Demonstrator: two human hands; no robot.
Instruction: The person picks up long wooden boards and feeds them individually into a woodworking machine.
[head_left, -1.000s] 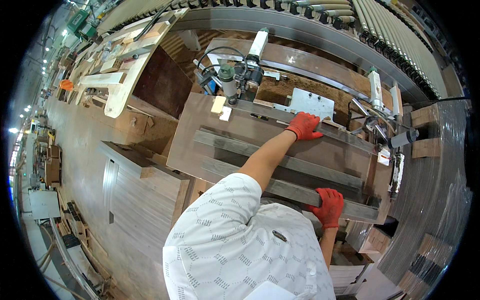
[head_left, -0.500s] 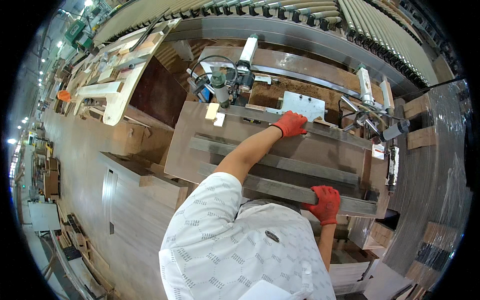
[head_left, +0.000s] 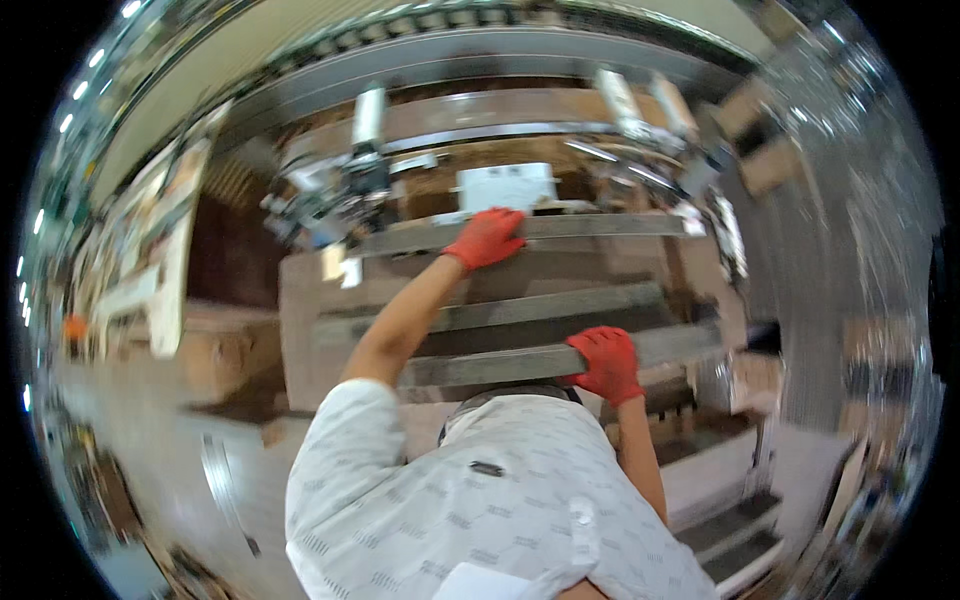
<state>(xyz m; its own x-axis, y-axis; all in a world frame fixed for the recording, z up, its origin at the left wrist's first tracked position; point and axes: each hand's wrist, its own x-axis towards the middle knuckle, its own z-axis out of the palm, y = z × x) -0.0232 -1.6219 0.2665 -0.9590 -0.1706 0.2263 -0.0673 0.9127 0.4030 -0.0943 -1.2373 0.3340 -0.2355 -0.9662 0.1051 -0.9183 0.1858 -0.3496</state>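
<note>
Three long grey wood-look strips lie roughly side by side across a brown board-like worktop. My left hand (head_left: 487, 238), in a red work glove, reaches to the far strip (head_left: 610, 226), its fingers bent over it. Close to my body, my right hand (head_left: 606, 362), also red-gloved, is closed around the near strip (head_left: 485, 367). Between them the middle strip (head_left: 550, 305) lies untouched. Just beyond my left hand sits a pale metal plate (head_left: 507, 186) on the machine. The picture is smeared by motion, so the fingertips are not sharp.
Metal machine units with cylinders stand behind the worktop (head_left: 300, 330), at left (head_left: 368, 170) and right (head_left: 650, 165). A roller conveyor (head_left: 420, 22) runs across the back. Film-wrapped stacked panels (head_left: 850, 220) rise at right. A cluttered wooden bench (head_left: 172, 265) is at left.
The whole view has turned and shifted, so the worktop sits more level and further left. Both hands remain on the same strips.
</note>
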